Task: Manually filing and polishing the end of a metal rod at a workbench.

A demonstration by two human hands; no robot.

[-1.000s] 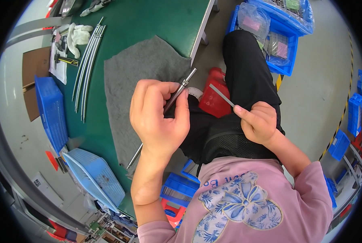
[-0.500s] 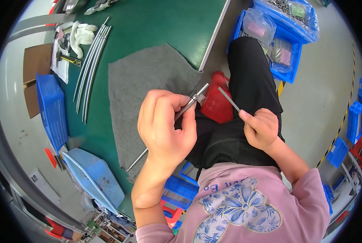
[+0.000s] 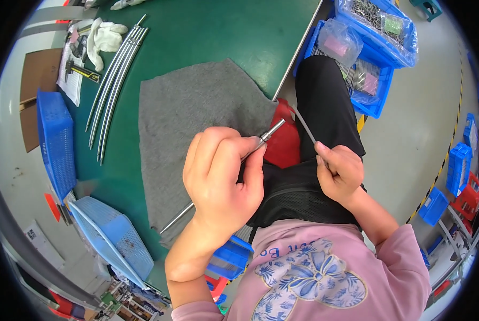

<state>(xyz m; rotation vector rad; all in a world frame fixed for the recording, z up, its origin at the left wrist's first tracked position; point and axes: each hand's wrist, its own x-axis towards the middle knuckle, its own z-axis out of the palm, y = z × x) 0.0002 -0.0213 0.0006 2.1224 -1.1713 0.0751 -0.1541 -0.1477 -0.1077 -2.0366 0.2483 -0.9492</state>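
Left hand (image 3: 223, 171) closed in a pinch on a stepped metal rod (image 3: 273, 130); rod slants, its thin lower end above a grey cloth (image 3: 183, 117) on the green tabletop (image 3: 239, 32); right hand (image 3: 342, 168) grips one end of a thin grey strip (image 3: 305, 125) beyond the tabletop's right edge; strip and rod apart; several long metal rods (image 3: 111, 91) lie toward the left edge.

Green table (image 3: 213, 32); on it grey cloth (image 3: 188, 115), metal rods (image 3: 123, 67), seemingly a glove (image 3: 108, 37)
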